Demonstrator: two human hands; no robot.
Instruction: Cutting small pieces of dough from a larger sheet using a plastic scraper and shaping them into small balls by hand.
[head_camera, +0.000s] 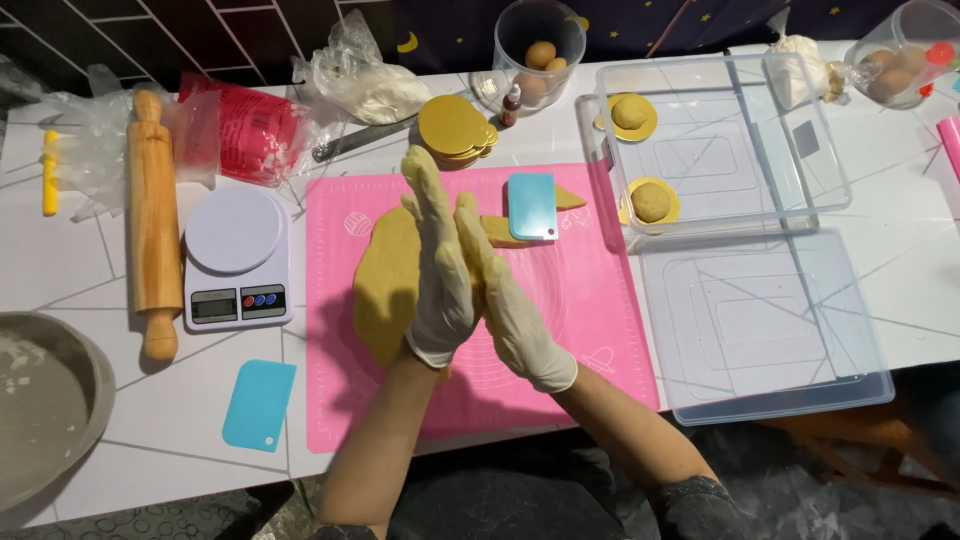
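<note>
My left hand (438, 268) and my right hand (508, 300), both in thin pale gloves, are pressed flat palm to palm above a pink silicone mat (590, 300). Whatever lies between the palms is hidden. Just left of the hands, a large slab of yellow dough (383, 285) rests on the mat. Behind them lie cut dough pieces (500, 232) and a light blue scraper (531, 206). To the right, a clear plastic tray (830, 170) holds two dough balls (630, 112) (651, 201), each on a gold disc.
A clear lid (760, 330) lies in front of the tray. Left of the mat are a white kitchen scale (237, 255), a wooden rolling pin (152, 220), a second blue scraper (259, 403) and a metal bowl (40, 400). At the back stand stacked gold discs (455, 128) and a tub of eggs (540, 55).
</note>
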